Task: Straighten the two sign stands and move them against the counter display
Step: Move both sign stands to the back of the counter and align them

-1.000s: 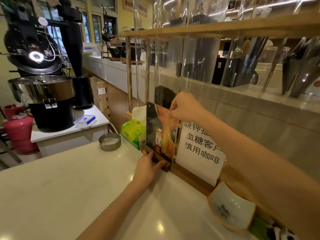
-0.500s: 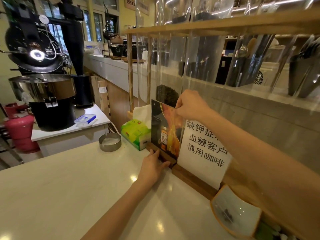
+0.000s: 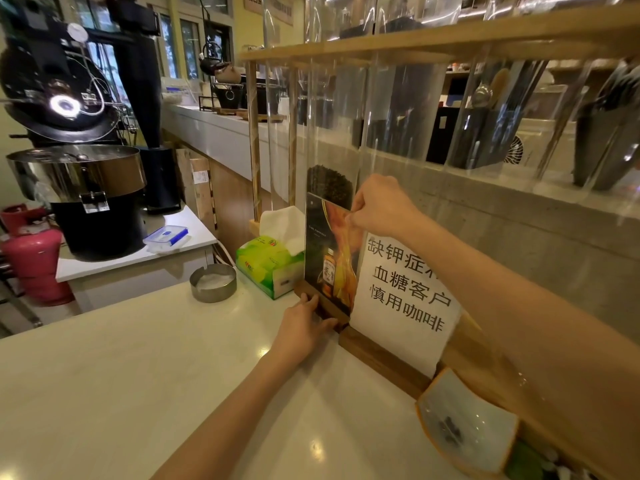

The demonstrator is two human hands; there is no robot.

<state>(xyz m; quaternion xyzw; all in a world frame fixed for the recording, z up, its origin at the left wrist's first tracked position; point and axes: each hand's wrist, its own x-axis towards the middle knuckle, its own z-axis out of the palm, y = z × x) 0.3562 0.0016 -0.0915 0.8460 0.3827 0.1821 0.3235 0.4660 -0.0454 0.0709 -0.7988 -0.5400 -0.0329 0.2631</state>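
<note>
Two sign stands stand upright on the white counter (image 3: 145, 386), side by side along the counter display (image 3: 346, 126) of clear tubes in a wooden frame. The left sign stand (image 3: 327, 258) has a dark bottle poster in clear acrylic on a wooden base. My right hand (image 3: 381, 207) pinches its top right edge. My left hand (image 3: 301, 327) presses on the front of its wooden base. The right sign stand (image 3: 405, 299) carries a white sheet with black characters in a longer wooden base, and no hand touches it.
A green tissue box (image 3: 270, 263) sits just left of the stands, with a round metal ashtray (image 3: 213, 282) beside it. A white dish (image 3: 467, 429) leans at the right stand's end. A coffee roaster (image 3: 79, 188) and red gas cylinder (image 3: 33, 261) stand at far left.
Both hands have stayed on the poster stand, which has shifted slightly toward the display, its base closing in beside the white sign's base. The camera view has also drifted a little.
</note>
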